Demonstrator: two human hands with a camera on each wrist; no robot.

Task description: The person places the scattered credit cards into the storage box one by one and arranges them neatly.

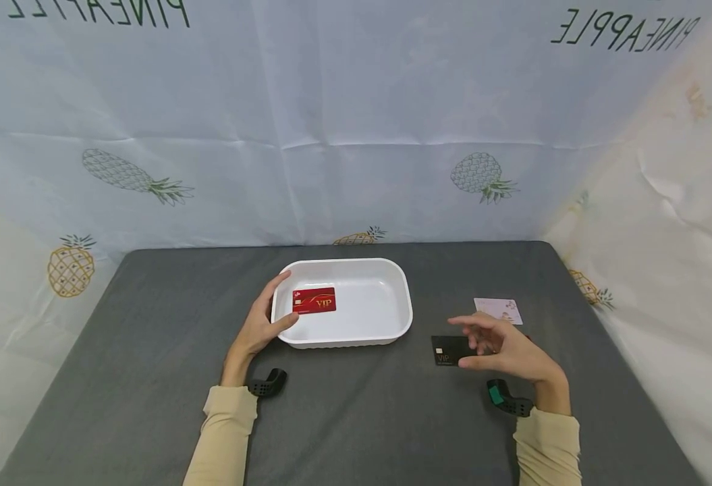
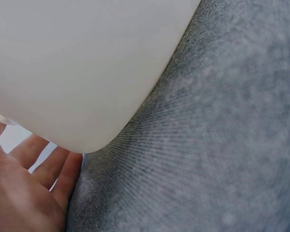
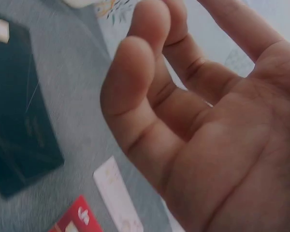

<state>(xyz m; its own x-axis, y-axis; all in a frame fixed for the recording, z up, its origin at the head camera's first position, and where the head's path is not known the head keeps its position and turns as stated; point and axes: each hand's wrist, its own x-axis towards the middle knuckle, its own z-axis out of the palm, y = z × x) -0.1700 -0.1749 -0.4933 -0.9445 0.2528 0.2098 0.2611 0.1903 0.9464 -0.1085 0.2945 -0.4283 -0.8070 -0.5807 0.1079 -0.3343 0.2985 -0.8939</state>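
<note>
A white plastic tray stands on the grey table, with a red VIP card lying inside at its left. My left hand grips the tray's left end, its thumb over the rim and its fingers along the outer wall. In the left wrist view those fingers reach round the tray's lower corner. My right hand hovers above a black VIP card, fingers loosely bent and thumb apart, holding nothing. A pale pink card lies just behind it. The right wrist view also shows another red card, mostly hidden from the head camera.
A grey cloth covers the table. Behind it hangs a white curtain printed with pineapples, which continues down both sides. Each wrist wears a black camera mount, the right one with a green patch.
</note>
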